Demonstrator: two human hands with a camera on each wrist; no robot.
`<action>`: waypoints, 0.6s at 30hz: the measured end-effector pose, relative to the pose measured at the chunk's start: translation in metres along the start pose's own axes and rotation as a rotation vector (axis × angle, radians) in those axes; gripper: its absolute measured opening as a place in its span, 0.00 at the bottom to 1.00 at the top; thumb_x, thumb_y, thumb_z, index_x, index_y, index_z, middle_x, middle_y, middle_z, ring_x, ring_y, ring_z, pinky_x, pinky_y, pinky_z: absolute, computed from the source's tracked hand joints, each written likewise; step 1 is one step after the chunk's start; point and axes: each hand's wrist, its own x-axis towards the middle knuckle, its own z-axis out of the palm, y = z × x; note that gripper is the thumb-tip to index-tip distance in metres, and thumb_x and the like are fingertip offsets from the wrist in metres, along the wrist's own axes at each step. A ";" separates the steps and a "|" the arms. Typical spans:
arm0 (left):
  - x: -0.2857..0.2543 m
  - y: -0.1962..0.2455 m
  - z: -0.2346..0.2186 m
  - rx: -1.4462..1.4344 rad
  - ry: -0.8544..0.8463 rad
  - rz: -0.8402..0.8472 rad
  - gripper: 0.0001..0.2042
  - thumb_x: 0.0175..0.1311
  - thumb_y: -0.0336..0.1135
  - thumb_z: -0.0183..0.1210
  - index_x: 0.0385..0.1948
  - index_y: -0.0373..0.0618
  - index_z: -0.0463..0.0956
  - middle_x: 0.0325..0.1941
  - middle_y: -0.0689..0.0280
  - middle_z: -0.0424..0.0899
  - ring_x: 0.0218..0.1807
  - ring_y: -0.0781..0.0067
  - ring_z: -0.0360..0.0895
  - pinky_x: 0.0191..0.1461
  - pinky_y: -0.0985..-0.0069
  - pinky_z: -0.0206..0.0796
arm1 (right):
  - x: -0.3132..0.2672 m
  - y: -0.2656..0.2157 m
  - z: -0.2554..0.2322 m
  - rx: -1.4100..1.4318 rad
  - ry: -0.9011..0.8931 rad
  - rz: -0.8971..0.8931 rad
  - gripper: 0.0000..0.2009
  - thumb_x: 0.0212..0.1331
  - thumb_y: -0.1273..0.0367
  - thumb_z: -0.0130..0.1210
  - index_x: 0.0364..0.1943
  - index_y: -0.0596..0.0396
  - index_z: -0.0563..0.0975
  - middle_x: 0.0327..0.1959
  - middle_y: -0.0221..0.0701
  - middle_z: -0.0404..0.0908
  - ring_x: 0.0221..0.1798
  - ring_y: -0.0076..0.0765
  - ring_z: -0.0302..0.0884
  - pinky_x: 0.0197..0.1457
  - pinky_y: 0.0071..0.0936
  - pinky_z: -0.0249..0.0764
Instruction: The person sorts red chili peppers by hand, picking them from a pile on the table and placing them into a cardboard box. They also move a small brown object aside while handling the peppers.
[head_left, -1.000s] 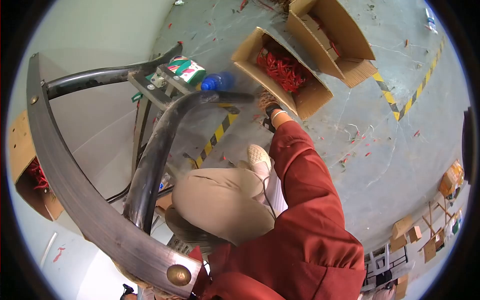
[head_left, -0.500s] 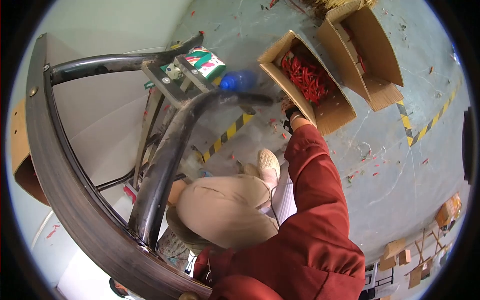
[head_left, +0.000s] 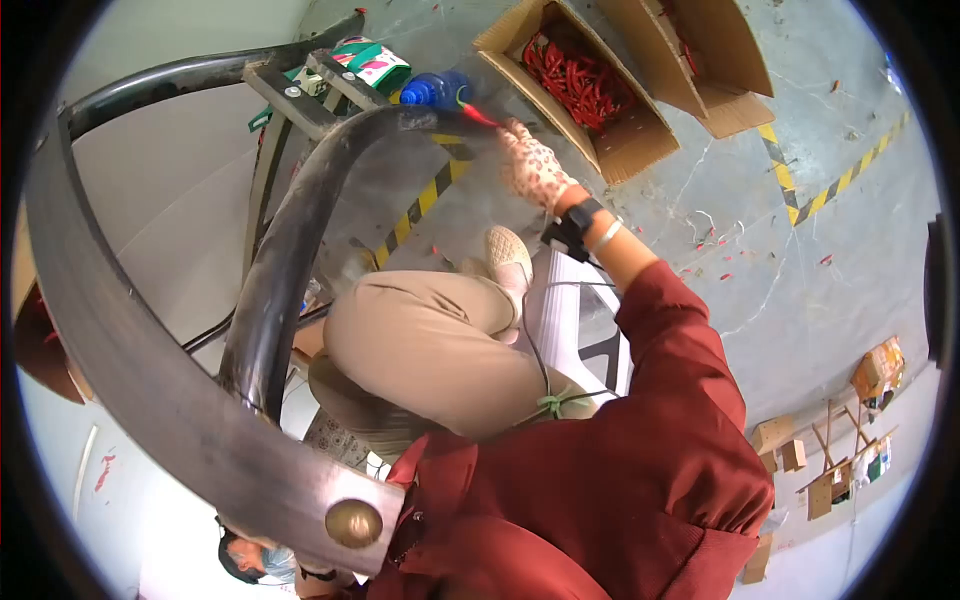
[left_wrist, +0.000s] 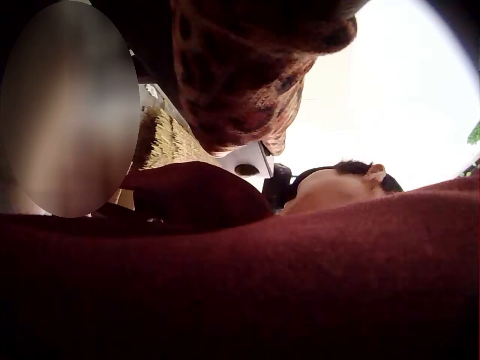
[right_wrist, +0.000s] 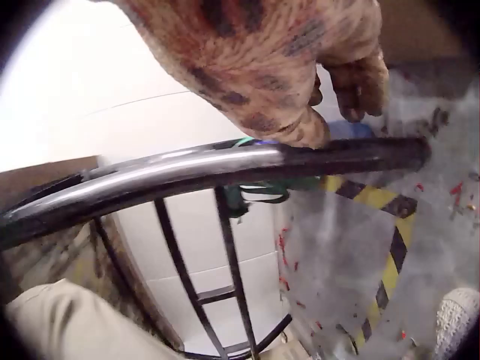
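Note:
My right hand (head_left: 537,168), in a leopard-spotted glove, pinches a red chili pepper (head_left: 478,115) with a green stem. The pepper overlaps the curved black metal bar (head_left: 430,117) in the head view, pointing toward a blue bottle (head_left: 430,90). In the right wrist view the glove (right_wrist: 262,67) stands over that bar and hides the pepper. Beyond the hand sits a cardboard box (head_left: 638,150) holding a heap of red chilies (head_left: 575,85). My left hand (left_wrist: 240,75), in a like glove, shows only in the left wrist view, dark above a red sleeve; its fingers are unclear.
A second open carton (head_left: 735,60) stands right of the first. A curved metal frame (head_left: 130,300) runs along the left, near my knees. Yellow-black tape (head_left: 430,195) and scattered chilies mark the floor. Another person (head_left: 245,555) shows at the lower edge.
My right hand was low at the box's near side, mostly hidden there. It has drawn back from the box toward me, and a red chili pepper now shows in its fingers.

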 end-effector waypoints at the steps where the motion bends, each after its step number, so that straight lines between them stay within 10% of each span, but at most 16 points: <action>1: 0.002 0.001 0.001 -0.007 0.020 0.007 0.17 0.56 0.44 0.59 0.46 0.56 0.71 0.61 0.49 0.63 0.65 0.38 0.56 0.64 0.39 0.48 | -0.011 -0.011 -0.020 0.053 0.034 -0.062 0.30 0.48 0.74 0.53 0.60 0.63 0.63 0.65 0.47 0.58 0.64 0.52 0.61 0.67 0.36 0.60; 6: 0.017 0.012 0.008 -0.065 0.135 0.038 0.16 0.55 0.43 0.61 0.45 0.56 0.72 0.60 0.50 0.64 0.65 0.38 0.56 0.64 0.39 0.47 | -0.042 -0.033 -0.094 -0.028 0.206 -0.016 0.33 0.46 0.76 0.54 0.62 0.62 0.61 0.67 0.43 0.56 0.66 0.51 0.59 0.67 0.36 0.60; 12: 0.032 0.015 -0.004 -0.123 -0.037 0.062 0.22 0.47 0.40 0.63 0.48 0.64 0.72 0.60 0.54 0.65 0.68 0.45 0.55 0.66 0.42 0.48 | -0.061 0.051 -0.085 -0.323 0.314 -0.113 0.23 0.48 0.72 0.52 0.53 0.61 0.70 0.65 0.47 0.59 0.63 0.55 0.61 0.63 0.38 0.65; 18: 0.034 0.004 -0.002 -0.208 0.115 0.085 0.25 0.52 0.41 0.57 0.57 0.69 0.68 0.65 0.62 0.62 0.67 0.52 0.57 0.67 0.45 0.48 | -0.073 -0.053 -0.151 -0.208 0.415 -0.225 0.18 0.57 0.71 0.53 0.53 0.57 0.72 0.59 0.42 0.68 0.60 0.45 0.66 0.62 0.34 0.65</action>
